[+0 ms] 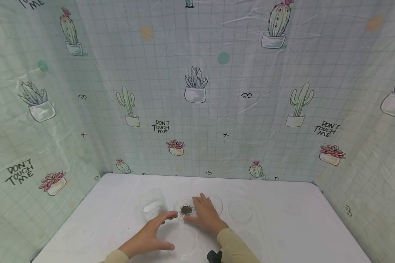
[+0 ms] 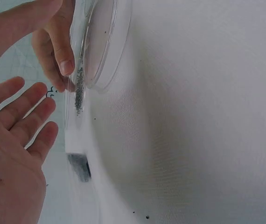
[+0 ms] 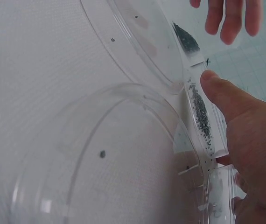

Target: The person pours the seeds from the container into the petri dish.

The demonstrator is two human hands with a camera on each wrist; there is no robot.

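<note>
A clear petri dish [image 1: 181, 202] holding a pile of dark granules [image 1: 186, 210] lies toward the back of the white table. My right hand [image 1: 205, 215] holds this dish at its right side, thumb at the near rim and fingers round toward the far edge. In the right wrist view the thumb [image 3: 226, 95] overlaps the rim beside the granules. My left hand [image 1: 153, 233] hovers left of the dish, fingers spread and thumb apart, with nothing in it. Its palm and loose fingers [image 2: 25, 109] show in the left wrist view.
A clear square container [image 1: 148, 195] stands at the back left with a white piece on it. Several other clear dishes are about: one nearer me [image 1: 184, 243], one [image 1: 239, 212] at the right. Dark specks [image 2: 147, 217] dot the table. A patterned curtain [image 1: 197, 120] surrounds it.
</note>
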